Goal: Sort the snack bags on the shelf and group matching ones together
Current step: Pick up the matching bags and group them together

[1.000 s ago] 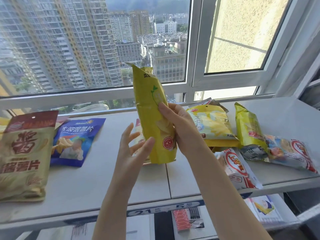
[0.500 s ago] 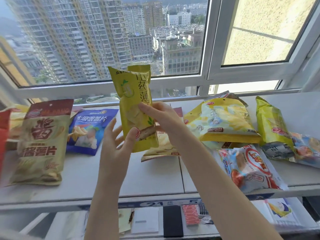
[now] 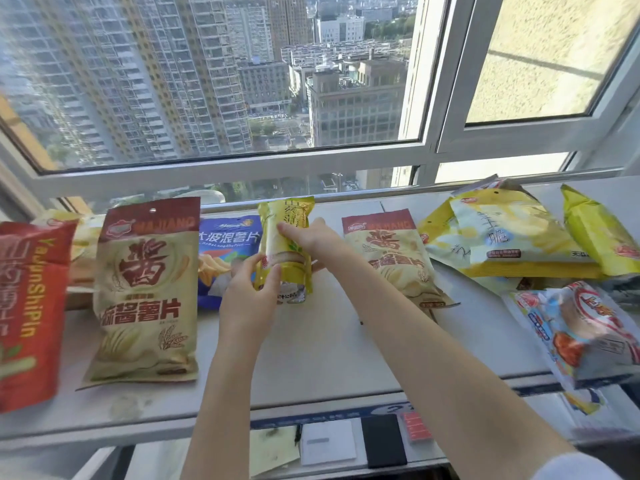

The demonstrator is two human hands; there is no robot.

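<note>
Yellow snack bag (image 3: 284, 237) held upright between blue bag (image 3: 228, 239) and right beige bag (image 3: 393, 261) on shelf (image 3: 329, 358). Left hand (image 3: 251, 296) fingers pinch lower edge; right hand (image 3: 313, 239) fingers wrap middle.

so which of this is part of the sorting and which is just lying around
Job: held yellow-green bag, two beige bags, blue bag, red bag, yellow bags, pale-blue bag.
Lying about, below the shelf: black slab, white card, red packet.

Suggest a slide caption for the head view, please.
Left hand and right hand grip a yellow-green snack bag upright between a blue bag and a beige Majiang bag.
</note>
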